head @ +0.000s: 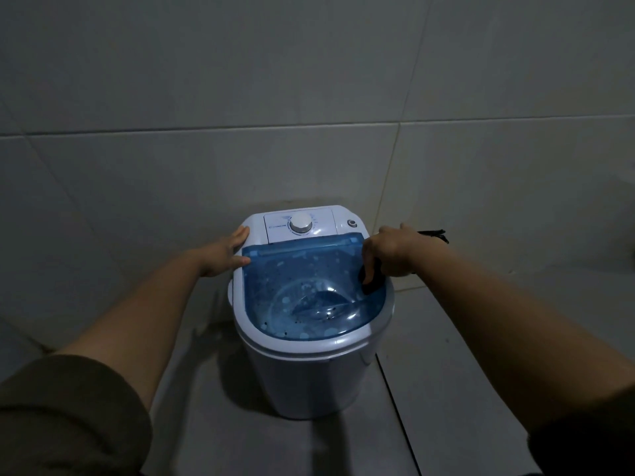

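One small white plastic washing machine (309, 383), tub-shaped, stands on the grey tiled floor (464, 355) close to the grey tiled wall (309, 97). Its single translucent blue lid (305, 269) lies flat over the opening, speckled with pale droplets, and the ribbed bottom of the drum shows through it. Behind the lid sits one white control panel (324, 219) with one round white dial (300, 223), and just to the right of the panel there is one small round grey fitting (351, 223). Two bare hands are on the machine. The left hand (223, 254) rests on the machine's top left shoulder with its fingers straight and relaxed, the thumb lying at the lid's rear left corner; it grips nothing. The right hand (391, 250) is at the lid's right edge with its fingers curled down around one small black object (372, 281), which touches the lid's rim; what that object is cannot be told in the dim light. One thin black strip (433, 233) juts out just behind the right wrist, too dark to identify. Two olive-brown sleeves show at the bottom corners, one on the left arm (68, 417) and one on the right (591, 438).
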{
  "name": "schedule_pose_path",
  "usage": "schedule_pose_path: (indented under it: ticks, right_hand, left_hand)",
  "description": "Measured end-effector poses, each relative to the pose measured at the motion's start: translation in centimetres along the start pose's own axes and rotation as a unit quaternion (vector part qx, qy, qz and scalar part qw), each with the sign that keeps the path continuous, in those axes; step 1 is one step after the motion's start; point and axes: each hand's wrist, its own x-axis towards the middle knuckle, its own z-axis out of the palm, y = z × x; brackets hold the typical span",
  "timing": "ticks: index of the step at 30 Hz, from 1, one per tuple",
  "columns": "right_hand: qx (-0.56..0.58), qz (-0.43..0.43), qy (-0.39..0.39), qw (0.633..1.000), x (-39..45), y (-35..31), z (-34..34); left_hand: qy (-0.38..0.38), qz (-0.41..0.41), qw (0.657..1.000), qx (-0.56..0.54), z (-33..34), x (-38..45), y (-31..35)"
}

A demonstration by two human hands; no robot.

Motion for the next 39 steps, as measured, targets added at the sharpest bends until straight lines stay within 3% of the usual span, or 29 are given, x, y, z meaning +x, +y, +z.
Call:
schedule_pose_path:
  ticks: [13,20,26,39]
  right_hand:
    - [-0.036,-0.025,-0.001,0.999,-0.9,-3.4,-2.4]
    - [-0.015,-0.101,0.041,0.994,0.1,-9.4,-2.8]
    - [-0.07,-0.136,0.039,0.987,0.5,-13.6,-2.0]
    - [-0.131,-0.149,0.039,0.979,0.1,-15.3,-0.7]
  left_hand:
    - [0.102,-0.005,0.995,-0.013,2.1,-1.6,0.7]
    - [0.088,0.013,0.996,-0.016,2.9,-3.8,1.1]
    - [0.047,0.023,0.998,-0.022,3.7,-4.7,1.2]
    - [0.033,0.019,0.999,-0.023,3.7,-5.0,1.2]
